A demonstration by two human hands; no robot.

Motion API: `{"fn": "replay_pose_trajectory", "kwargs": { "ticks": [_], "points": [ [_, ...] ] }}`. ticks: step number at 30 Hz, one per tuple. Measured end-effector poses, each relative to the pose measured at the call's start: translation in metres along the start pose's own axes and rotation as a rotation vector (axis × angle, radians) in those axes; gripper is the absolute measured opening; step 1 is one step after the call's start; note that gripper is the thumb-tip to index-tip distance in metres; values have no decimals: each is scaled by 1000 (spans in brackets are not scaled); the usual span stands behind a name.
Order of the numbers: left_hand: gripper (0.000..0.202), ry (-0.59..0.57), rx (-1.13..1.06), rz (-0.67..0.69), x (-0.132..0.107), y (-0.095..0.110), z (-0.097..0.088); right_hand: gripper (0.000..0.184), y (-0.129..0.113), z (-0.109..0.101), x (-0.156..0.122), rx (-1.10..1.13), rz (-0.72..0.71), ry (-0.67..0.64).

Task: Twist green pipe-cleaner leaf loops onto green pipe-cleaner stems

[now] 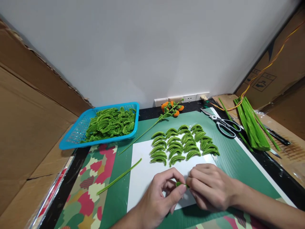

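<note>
A short piece of green pipe cleaner shows between the fingertips of my two hands, mostly covered by them. Thumb and index finger of my left hand pinch it from the left. My right hand is closed around its other end, its fingertips hidden from view. Just beyond my hands, several curved green pipe cleaner leaves lie in rows on a white sheet and the green mat. One straight green pipe cleaner rests to the left of my left hand.
A blue basket heaped with green leaf pieces stands at the back left. Behind the rows lies a stem with orange flowers. Scissors, a green pipe cleaner bundle and a black-handled knife are at right, near cardboard.
</note>
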State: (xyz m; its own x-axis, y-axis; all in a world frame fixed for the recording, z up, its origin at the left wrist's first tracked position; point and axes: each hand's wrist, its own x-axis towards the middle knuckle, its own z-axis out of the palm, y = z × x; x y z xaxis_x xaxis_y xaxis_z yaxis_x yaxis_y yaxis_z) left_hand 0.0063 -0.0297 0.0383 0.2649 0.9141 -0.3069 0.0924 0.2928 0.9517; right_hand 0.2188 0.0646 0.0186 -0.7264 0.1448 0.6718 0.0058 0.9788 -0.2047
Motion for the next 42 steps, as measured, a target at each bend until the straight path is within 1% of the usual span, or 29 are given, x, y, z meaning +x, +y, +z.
{"fn": "replay_pose_trajectory", "kwargs": {
  "ticks": [3,6,8,10,14,20,26,34,38,42],
  "points": [
    [38,25,-50,16,2,1,0,19,-2,-3,0,148,146,-91],
    [40,17,-117,12,3,1,-1,20,-5,-6,2,345,300,-167],
    [40,7,-150,13,3,0,-2,20,-6,-7,4,436,364,-191],
    [39,-1,-170,20,3,-2,-2,20,-7,-8,4,489,393,-201],
    [38,4,-187,29,4,-4,-2,21,-6,-9,3,532,403,-220],
    [40,5,-169,15,4,-2,-2,24,-6,-7,0,477,368,-245],
    [44,21,-151,5,4,-2,-3,25,-4,0,0,470,339,-197],
    [41,27,-162,-4,2,-7,-4,25,-3,-1,2,455,333,-237],
    [41,33,-164,-5,3,-5,-4,28,-3,-1,0,481,355,-257],
    [45,34,-149,-4,4,-3,-3,34,-3,-2,0,488,359,-248]
  ]
}}
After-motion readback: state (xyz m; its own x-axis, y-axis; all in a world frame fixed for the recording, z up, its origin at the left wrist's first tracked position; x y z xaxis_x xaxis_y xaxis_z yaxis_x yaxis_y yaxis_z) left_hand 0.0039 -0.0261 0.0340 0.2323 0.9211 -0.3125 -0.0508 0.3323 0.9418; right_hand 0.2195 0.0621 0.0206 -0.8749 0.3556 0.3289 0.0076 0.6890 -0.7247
